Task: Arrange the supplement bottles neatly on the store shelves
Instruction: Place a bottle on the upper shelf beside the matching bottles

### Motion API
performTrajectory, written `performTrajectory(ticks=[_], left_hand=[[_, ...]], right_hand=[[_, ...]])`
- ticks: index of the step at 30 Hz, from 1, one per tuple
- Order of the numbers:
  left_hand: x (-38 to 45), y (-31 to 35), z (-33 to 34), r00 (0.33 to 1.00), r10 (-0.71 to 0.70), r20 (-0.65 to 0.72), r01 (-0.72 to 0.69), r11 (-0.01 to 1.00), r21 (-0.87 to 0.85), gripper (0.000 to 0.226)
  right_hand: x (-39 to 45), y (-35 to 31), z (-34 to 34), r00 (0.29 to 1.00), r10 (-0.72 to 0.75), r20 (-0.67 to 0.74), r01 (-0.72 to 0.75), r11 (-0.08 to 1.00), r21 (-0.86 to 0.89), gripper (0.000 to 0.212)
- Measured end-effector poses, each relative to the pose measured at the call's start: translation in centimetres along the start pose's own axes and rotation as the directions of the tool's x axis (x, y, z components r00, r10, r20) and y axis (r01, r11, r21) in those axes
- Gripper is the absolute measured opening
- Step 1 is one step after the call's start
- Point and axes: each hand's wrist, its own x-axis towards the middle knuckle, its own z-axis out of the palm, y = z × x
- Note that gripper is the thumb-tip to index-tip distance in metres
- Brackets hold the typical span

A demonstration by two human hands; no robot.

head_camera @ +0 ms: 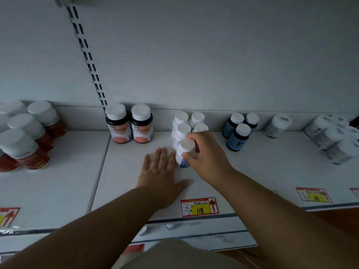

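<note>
On the white shelf, centre frame, the right hand grips a bottle. The left hand lies flat. A careless push may topple the row behind.

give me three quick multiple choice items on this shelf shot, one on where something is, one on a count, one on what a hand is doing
1. Where does the left hand lie?
A. flat on the shelf, left of the held bottle
B. on a blue bottle
C. on the price tag

2. How many pink-label bottles stand by the slotted upright?
A. one
B. two
C. four

3. What is the right hand doing?
A. hanging idle
B. pressing the back wall
C. gripping the front white bottle

Answers:
1. A, fingers are spread on the bare board beside that bottle.
2. B, a pair stands side by side.
3. C, thumb and fingers curl round it below its cap.
</note>
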Motion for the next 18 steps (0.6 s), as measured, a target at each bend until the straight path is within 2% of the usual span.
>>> performTrajectory(ticks=[4,9,12,14,18], left_hand=[[0.1,0.1,-0.1,1.000,-0.015,-0.018,0.014,1.000,-0.014,0.095],[-0.6,0.0,-0.5,0.999,-0.027,-0.025,0.026,0.998,-0.060,0.094],[-2.1,0.2,-0.9,0.990,-0.071,-0.122,0.058,0.992,-0.108,0.089],[-4.0,0.9,-1.0,0.983,-0.103,-0.152,0.084,0.989,-0.122,0.086],[-8.0,2.7,-0.8,0.945,-0.228,-0.233,0.195,0.968,-0.158,0.084]], right_hand=[[-0.1,0.3,0.2,1.000,-0.012,-0.008,0.012,1.000,0.010,0.040],[-1.0,0.2,0.3,0.997,-0.031,-0.072,0.030,0.999,-0.014,0.048],[-2.1,-0.3,0.1,0.968,-0.129,-0.215,0.127,0.992,-0.024,0.043],[-2.9,-0.9,-0.1,0.947,-0.194,-0.256,0.200,0.980,-0.002,0.037],[-4.3,-2.2,-0.6,0.929,-0.334,-0.158,0.352,0.930,0.104,0.035]])
